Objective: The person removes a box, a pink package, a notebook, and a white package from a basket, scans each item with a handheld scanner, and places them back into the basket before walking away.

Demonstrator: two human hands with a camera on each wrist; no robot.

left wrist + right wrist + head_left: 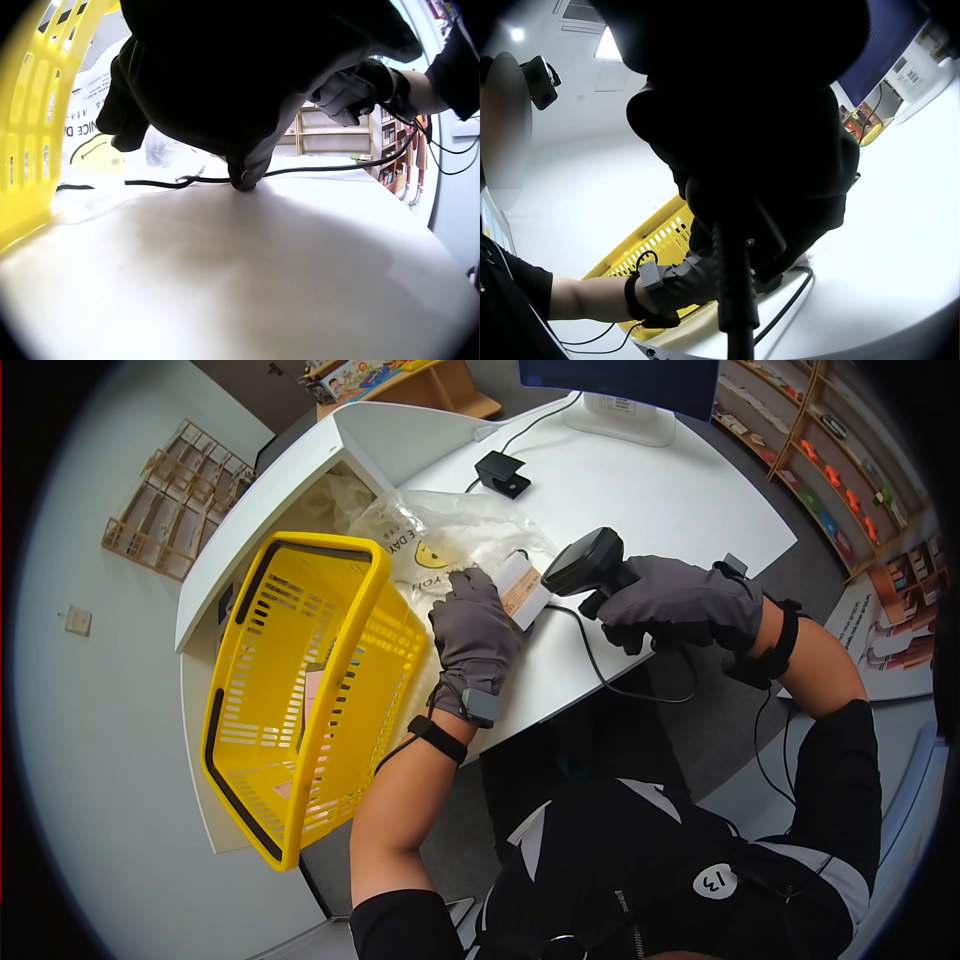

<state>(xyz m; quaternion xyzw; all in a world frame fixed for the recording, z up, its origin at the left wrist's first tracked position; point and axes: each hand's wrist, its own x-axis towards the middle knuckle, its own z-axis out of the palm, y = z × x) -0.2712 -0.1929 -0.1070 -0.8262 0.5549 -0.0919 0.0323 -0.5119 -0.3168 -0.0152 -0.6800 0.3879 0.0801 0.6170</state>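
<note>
A black handheld barcode scanner (588, 563) is gripped in my gloved right hand (685, 605), its head pointing left at a small white box (527, 588). The box shows a printed label on its upper face. My gloved left hand (475, 630) holds the box by its left side, low over the white desk (690, 500). In the left wrist view, a fingertip (244, 176) of that hand is down at the desk surface, and the hand hides the box. The scanner's cable (739, 330) runs down from its handle in the right wrist view.
Left of my left hand stands a tilted yellow shopping basket (370, 660) with a few items inside. A clear plastic bag (420, 535) with a smiley print lies behind the hand. Farther back are a small black device (502, 473) and a monitor (620, 385). The scanner cable loops over the desk's front edge.
</note>
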